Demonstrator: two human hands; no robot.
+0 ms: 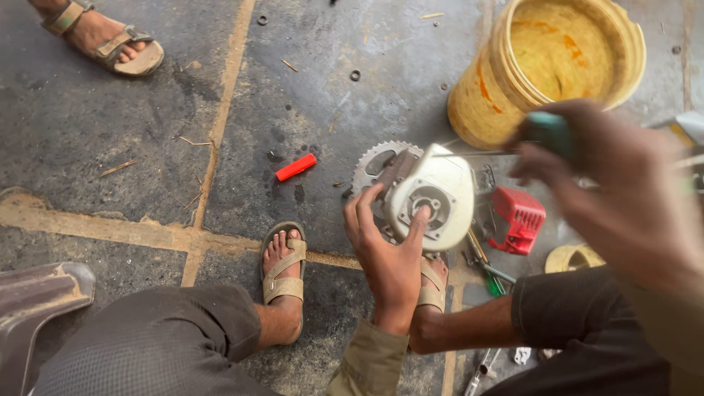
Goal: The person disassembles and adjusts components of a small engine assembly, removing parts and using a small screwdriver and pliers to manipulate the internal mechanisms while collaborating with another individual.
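Observation:
My left hand (385,253) grips a cream-white engine housing part (434,196) with a round bearing opening, held up above my sandalled feet. Behind the part lies a toothed metal sprocket (374,160) on the floor. My right hand (609,183), blurred and close to the camera, is closed around a teal-handled tool (551,133) whose thin metal shaft (477,153) points left toward the top of the housing.
A yellow plastic bucket (469,103) lies tipped at upper right. A red plastic cover (522,218), a small red piece (295,166), a tape roll (573,257) and green-handled tools (493,282) lie on the dark stone floor. Another person's sandalled foot (110,40) is at upper left.

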